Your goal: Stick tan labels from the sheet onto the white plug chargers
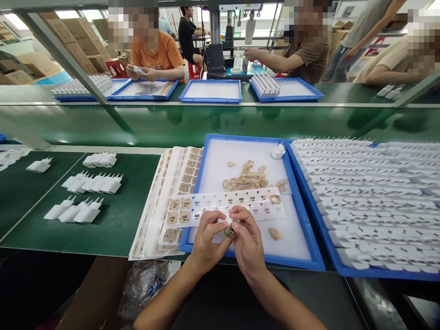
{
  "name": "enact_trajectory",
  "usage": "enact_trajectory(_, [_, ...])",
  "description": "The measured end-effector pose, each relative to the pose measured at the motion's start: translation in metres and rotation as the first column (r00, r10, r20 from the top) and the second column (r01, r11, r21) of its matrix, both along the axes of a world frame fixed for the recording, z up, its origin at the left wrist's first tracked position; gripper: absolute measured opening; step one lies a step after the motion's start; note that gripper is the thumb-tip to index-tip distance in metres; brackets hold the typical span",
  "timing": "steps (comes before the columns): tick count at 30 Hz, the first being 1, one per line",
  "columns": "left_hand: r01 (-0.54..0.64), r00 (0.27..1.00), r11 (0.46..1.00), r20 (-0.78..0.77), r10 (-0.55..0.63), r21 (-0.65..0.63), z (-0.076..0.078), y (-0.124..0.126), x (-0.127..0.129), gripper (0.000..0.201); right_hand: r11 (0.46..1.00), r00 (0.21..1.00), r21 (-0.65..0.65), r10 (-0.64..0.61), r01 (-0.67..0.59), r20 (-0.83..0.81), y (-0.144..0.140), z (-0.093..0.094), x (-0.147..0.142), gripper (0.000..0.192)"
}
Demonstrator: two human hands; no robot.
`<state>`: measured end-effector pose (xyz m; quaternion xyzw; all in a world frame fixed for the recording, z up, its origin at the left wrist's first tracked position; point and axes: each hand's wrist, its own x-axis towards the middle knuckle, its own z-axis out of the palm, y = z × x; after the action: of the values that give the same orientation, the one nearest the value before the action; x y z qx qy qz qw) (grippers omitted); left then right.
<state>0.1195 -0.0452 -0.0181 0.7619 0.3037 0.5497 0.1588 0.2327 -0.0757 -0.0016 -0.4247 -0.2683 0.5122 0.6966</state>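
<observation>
I see my left hand [206, 236] and my right hand [248, 238] meeting over the near edge of the shallow blue plastic tray with a white liner [309, 250], which sits at the near edge of the green desk [117, 229]. The fingers [237, 215] of both hands are pressed together around a small tan-and-grey sticker piece [229, 230], pinching it between the fingertips; it hangs just above the tray's near rim.

Just beyond my hands, a long white backing sheet with rows of punched-out label windows [240, 201] lies across the tray, its left end overhanging the tray's left wall. A few tan labels remain at that end. Farther in, near the tray's middle, lies a loose heap of peeled tan sticker scraps [245, 179], and a single white charger plug [278, 151] stands by the far right corner. One more tan scrap [275, 234] rests on the liner just right of my right hand.

To the left of the tray, a fanned stack of label sheets [165, 201] reaches the desk's near edge. Farther left, white plug adapters in small rows [99, 183] lie on the desk. To the right, a second blue tray packed with white adapters [371, 201] touches the first.
</observation>
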Motion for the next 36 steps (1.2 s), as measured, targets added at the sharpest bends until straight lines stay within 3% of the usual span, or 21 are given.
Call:
enact_trajectory(11, [-0.011, 1.0, 1.0, 0.011, 0.011, -0.003, 0.001, 0.0, 0.001, 0.03, 1.0, 0.999, -0.01, 0.015, -0.015, 0.042, -0.001, 0.001, 0.002, 0.007])
enact_trajectory(14, [-0.002, 1.0, 1.0, 0.012, 0.002, 0.002, 0.0, 0.0, 0.001, 0.031, 0.996, 0.988, 0.038, 0.078, -0.084, 0.136, 0.0, 0.001, 0.007, 0.003])
enact_trajectory(20, [0.042, 0.999, 0.998, 0.016, -0.042, -0.037, -0.002, 0.002, 0.0, 0.032, 0.983, 0.89, 0.137, 0.046, -0.121, 0.453, -0.001, -0.004, 0.011, 0.031])
enact_trajectory(24, [0.077, 0.997, 0.995, 0.003, -0.077, -0.068, -0.001, 0.002, -0.001, 0.032, 0.98, 0.859, 0.119, 0.076, -0.157, 0.507, -0.006, -0.006, 0.02, 0.036])
enact_trajectory(28, [0.11, 0.994, 0.985, 0.028, -0.107, -0.135, 0.003, 0.002, -0.001, 0.031, 0.963, 0.76, 0.11, 0.121, -0.245, 0.639, -0.004, 0.003, 0.044, 0.027])
enact_trajectory(33, [0.126, 0.992, 0.98, 0.02, -0.124, -0.155, 0.005, 0.0, -0.001, 0.034, 0.966, 0.586, 0.168, -0.022, -0.197, 0.81, 0.003, 0.015, 0.06, 0.015])
enact_trajectory(36, [0.122, 0.992, 0.96, 0.039, -0.116, -0.254, 0.003, -0.001, -0.002, 0.033, 0.923, 0.464, 0.328, -0.205, -0.201, 0.862, -0.001, 0.011, 0.058, 0.021])
